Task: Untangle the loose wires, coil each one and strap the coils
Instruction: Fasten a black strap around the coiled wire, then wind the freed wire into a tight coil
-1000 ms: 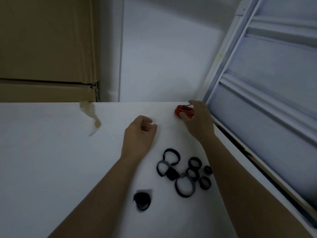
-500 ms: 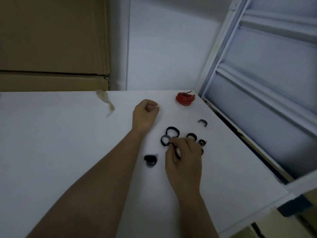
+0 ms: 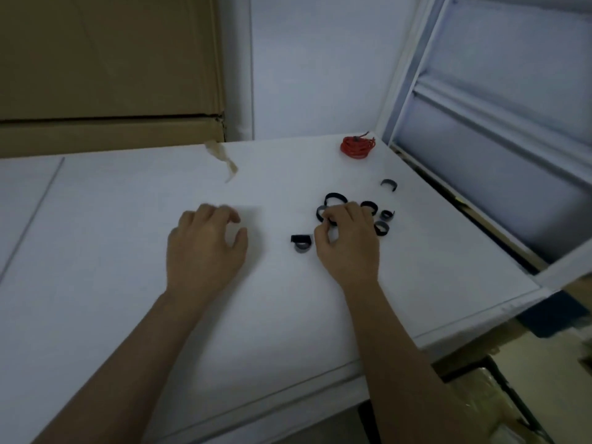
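Note:
A coiled red wire (image 3: 357, 147) lies at the far right corner of the white table (image 3: 128, 251). Several black strap loops (image 3: 335, 199) are scattered nearer, right of centre. My right hand (image 3: 347, 241) sits over this cluster, thumb and fingers pinching one black strap (image 3: 321, 214). Another strap loop (image 3: 301, 243) lies just left of that hand. My left hand (image 3: 205, 248) hovers over bare table left of centre, fingers loosely curled around nothing, blurred at the tips.
A cardboard box (image 3: 109, 68) stands along the back left. A scrap of tape (image 3: 224, 158) hangs onto the table from it. A white framed panel (image 3: 499, 123) leans at the right edge. The table's right and front edges are close.
My right hand left the red coil at the far corner and came back to the strap cluster, where it pinches a strap. My left hand opened from a fist and drew back leftward.

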The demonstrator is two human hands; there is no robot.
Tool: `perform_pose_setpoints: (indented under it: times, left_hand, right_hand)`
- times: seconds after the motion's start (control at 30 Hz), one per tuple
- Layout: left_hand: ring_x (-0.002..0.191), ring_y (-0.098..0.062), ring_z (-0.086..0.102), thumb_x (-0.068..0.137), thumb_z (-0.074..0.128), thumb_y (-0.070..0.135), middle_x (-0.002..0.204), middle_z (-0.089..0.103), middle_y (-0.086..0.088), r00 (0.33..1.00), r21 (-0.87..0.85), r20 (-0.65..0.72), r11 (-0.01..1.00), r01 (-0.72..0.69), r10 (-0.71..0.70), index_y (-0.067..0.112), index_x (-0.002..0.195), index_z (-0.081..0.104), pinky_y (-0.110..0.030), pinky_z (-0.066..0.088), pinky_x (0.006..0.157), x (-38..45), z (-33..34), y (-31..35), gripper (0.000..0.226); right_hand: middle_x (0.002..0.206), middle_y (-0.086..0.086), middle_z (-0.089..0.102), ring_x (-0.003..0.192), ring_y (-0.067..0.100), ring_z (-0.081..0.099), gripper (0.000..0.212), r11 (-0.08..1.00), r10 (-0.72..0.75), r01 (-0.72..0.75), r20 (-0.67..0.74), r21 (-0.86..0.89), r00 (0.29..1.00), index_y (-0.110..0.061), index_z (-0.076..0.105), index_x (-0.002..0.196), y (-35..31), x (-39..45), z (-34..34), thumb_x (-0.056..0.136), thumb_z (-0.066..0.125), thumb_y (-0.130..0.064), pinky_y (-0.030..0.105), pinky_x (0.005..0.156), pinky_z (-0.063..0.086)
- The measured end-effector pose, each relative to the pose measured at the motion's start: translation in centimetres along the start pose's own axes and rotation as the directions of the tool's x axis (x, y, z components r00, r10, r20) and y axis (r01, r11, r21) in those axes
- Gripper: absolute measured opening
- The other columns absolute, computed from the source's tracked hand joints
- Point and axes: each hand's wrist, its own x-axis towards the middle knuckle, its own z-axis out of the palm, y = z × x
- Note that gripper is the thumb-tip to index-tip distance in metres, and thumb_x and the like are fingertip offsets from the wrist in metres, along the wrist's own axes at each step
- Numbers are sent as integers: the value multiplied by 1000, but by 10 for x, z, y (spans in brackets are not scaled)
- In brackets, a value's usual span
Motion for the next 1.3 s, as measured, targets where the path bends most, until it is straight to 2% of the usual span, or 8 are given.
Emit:
perform_pose_setpoints:
  times: [0.1, 0.2, 0.33, 0.47, 0.63, 0.83, 1.1, 1.3]
  left_hand:
    - [112, -35, 47, 88, 62, 27, 118, 60, -8, 987, -53, 78, 988, 146, -142, 15, 108, 65, -44, 38, 90, -12, 9, -3, 24]
    - [111, -31, 47, 86, 59, 23, 112, 60, -6, 977, -132, 82, 970, 206, -197, 17, 104, 64, -42, 36, 92, -6, 16, -6, 19]
    - [90, -18, 57, 86, 57, 13, 94, 59, 1, 954, -486, -56, 843, 232, -295, 15, 93, 62, -31, 47, 80, -6, 12, -15, 9]
    - [82, -7, 56, 88, 53, 11, 93, 58, 8, 944, -604, -98, 773, 195, -315, 22, 92, 58, -13, 45, 69, -11, -1, -19, 13]
    - [83, -10, 56, 91, 54, 20, 94, 58, 9, 965, -421, -129, 893, 157, -230, 21, 100, 60, -27, 46, 69, -43, -49, -68, 11]
    - [80, -19, 58, 91, 56, 24, 90, 63, 5, 954, -92, -241, 983, 159, -177, 18, 99, 62, -34, 46, 67, -75, -157, -159, 12]
    - [95, -37, 57, 89, 60, 19, 101, 64, -12, 952, 139, -219, 959, 249, -215, 8, 108, 64, -43, 47, 74, -70, -197, -224, 22]
    - [109, -39, 50, 89, 60, 21, 115, 60, -15, 940, 348, -164, 874, 338, -298, 8, 114, 63, -45, 40, 83, -86, -231, -276, 29]
  right_hand:
    - [81, 14, 62, 75, 32, 55, 11, 1000, -4, 5, -53, 16, 999, -1, 67, 83, -3, 4, -6, 73, 65, 5, 39, 62, 49]
    - [89, 15, 64, 83, 34, 56, 17, 1000, 31, -31, -38, 0, 999, -1, 69, 91, -15, 0, -13, 77, 60, 5, 44, 71, 49]
    - [95, 10, 62, 90, 25, 54, 20, 987, 44, -53, 61, 153, 997, -5, 69, 97, -68, -33, -7, 82, 57, 2, 35, 75, 48]
    - [99, 6, 62, 94, 20, 51, 19, 959, 100, -126, 113, 255, 989, -9, 68, 98, -108, -46, 4, 85, 57, -2, 32, 73, 48]
    - [102, 5, 61, 98, 22, 53, 20, 929, 142, -209, 230, 304, 963, -11, 67, 102, -141, -57, 13, 88, 55, -3, 32, 76, 47]
    - [102, 6, 61, 98, 24, 55, 19, 926, 21, -152, 355, 345, 934, -12, 66, 104, -222, -67, 35, 92, 53, -8, 33, 75, 46]
    - [109, 4, 60, 104, 22, 53, 22, 937, -146, -7, 411, 349, 900, -15, 64, 113, -298, -54, 76, 93, 55, -18, 32, 81, 46]
    - [115, 7, 57, 110, 25, 48, 28, 953, -266, 138, 526, 269, 808, -15, 60, 120, -343, -57, 102, 94, 51, -19, 35, 86, 42]
